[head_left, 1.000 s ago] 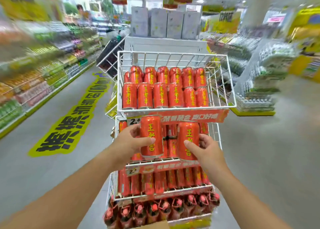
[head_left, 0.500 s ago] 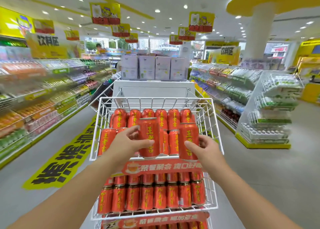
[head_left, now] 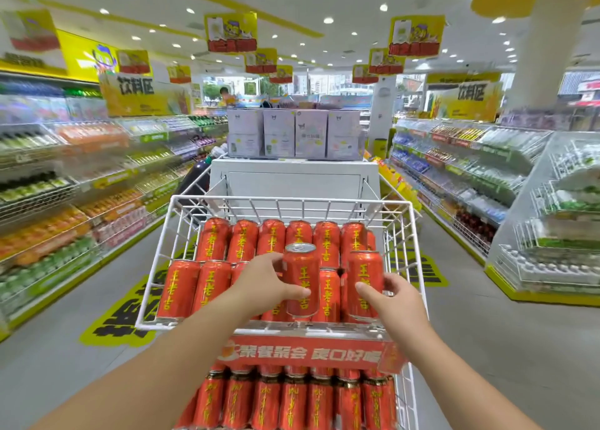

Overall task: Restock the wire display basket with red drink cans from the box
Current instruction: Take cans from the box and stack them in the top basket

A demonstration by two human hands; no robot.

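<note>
A white wire display basket [head_left: 207, 199] stands straight ahead, its top tier holding rows of red drink cans [head_left: 242, 241] with yellow lettering. My left hand [head_left: 264, 283] grips one upright red can [head_left: 301, 277] inside the top tier, above the front row. My right hand [head_left: 394, 299] grips a second red can [head_left: 363, 280] just to its right, near the basket's right wall. A lower tier [head_left: 292, 400] under a red price banner [head_left: 308, 353] is packed with more red cans. The box is out of view.
Drink shelves line the aisle on the left [head_left: 65, 202] and right [head_left: 470, 182]. A white cabinet [head_left: 292, 177] topped with pale cartons [head_left: 292, 134] stands behind the basket. A clear tiered rack [head_left: 558, 221] is at the right. Grey floor lies on both sides.
Both hands have risen with their cans from below the top tier's front rim to inside the top tier. The view has tilted upward, showing more ceiling.
</note>
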